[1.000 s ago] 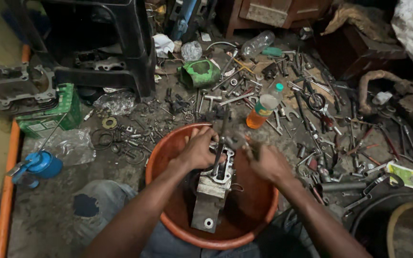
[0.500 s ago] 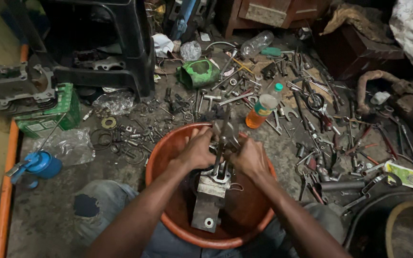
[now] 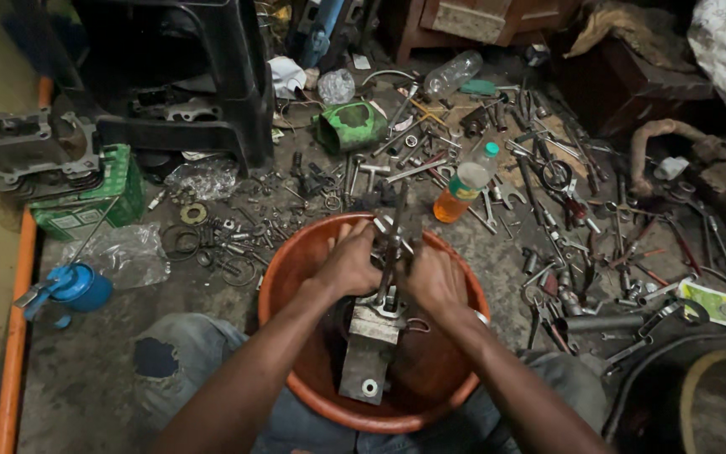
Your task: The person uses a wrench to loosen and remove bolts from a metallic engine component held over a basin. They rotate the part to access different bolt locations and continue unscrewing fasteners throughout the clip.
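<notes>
An orange plastic basin (image 3: 291, 269) sits between my knees on the dirty floor. Inside it lies a grey metal engine part (image 3: 369, 345), long and blocky, with a dark chain-like assembly (image 3: 391, 244) rising from its far end. My left hand (image 3: 348, 265) grips that upper assembly from the left. Pressed against the same piece from the right is my right hand (image 3: 433, 279), fingers closed round it. Both hands meet over the basin's far half.
Wrenches, sockets, bolts and washers litter the floor beyond and to the right. A bottle of orange liquid (image 3: 462, 192) stands just behind the basin. A blue oil can (image 3: 77, 287), a green box (image 3: 86, 202), a green container (image 3: 348, 126) and a black stool (image 3: 203, 76) are nearby.
My right hand has moved left from the basin's right side to close on the upright assembly beside my left hand. The left hand has stayed put.
</notes>
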